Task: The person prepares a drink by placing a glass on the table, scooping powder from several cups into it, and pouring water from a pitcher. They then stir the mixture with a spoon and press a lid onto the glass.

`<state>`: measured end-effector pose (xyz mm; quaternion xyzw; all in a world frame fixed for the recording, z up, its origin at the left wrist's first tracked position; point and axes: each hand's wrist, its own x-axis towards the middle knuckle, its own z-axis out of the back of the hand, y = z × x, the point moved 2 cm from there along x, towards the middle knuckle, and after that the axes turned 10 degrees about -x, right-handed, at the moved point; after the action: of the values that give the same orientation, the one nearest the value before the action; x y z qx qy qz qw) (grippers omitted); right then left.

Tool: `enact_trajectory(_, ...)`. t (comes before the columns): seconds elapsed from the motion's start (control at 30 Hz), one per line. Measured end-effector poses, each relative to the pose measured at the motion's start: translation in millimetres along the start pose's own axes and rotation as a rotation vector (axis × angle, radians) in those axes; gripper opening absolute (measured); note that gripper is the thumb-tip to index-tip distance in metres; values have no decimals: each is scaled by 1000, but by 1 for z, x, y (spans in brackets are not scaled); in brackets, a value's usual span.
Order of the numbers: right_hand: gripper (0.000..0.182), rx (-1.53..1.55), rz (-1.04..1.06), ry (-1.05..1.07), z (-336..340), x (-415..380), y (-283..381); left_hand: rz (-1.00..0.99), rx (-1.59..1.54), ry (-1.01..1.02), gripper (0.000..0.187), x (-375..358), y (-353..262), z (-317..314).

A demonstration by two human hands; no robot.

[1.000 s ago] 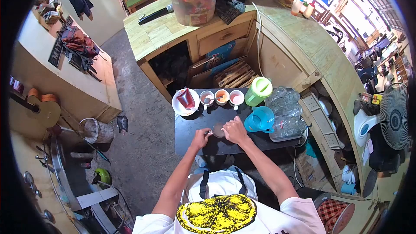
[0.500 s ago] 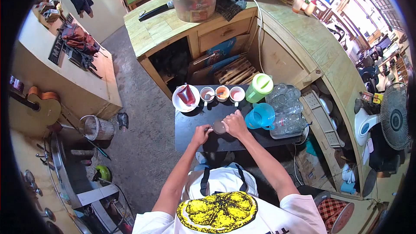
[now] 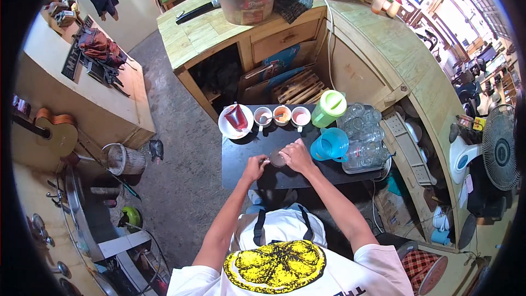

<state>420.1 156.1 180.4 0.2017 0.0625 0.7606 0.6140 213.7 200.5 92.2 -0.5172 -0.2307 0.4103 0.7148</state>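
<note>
In the head view, the left hand (image 3: 255, 168) is curling nearly closed, its fingertips pinching at the near-side rim of a round brownish object (image 3: 278, 158). The right hand (image 3: 297, 157) is gripping the opposite edge, fingers bent and partly closed. The round object is sitting between both hands, above the dark table (image 3: 241, 156); whether it is touching the surface, the view is not showing.

Because the fingers are holding only its edges, uneven pressure could be tipping it or letting it slip. The blue pitcher (image 3: 330, 144) is standing just beside the right hand, so an outward swing of the wrist could be knocking it against the glass jars (image 3: 364, 142). Beyond the hands, the white cups (image 3: 301, 123) are standing close together, with a spoon (image 3: 273, 117) lying across; a forward push could be catching its handle and spilling what they are holding.
</note>
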Motion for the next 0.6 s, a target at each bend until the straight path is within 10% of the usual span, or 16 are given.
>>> enact_trajectory(0.6, 21, 90, -59, 38, 0, -6, 3, 12, 14, 2, 20, -1, -1, 1)
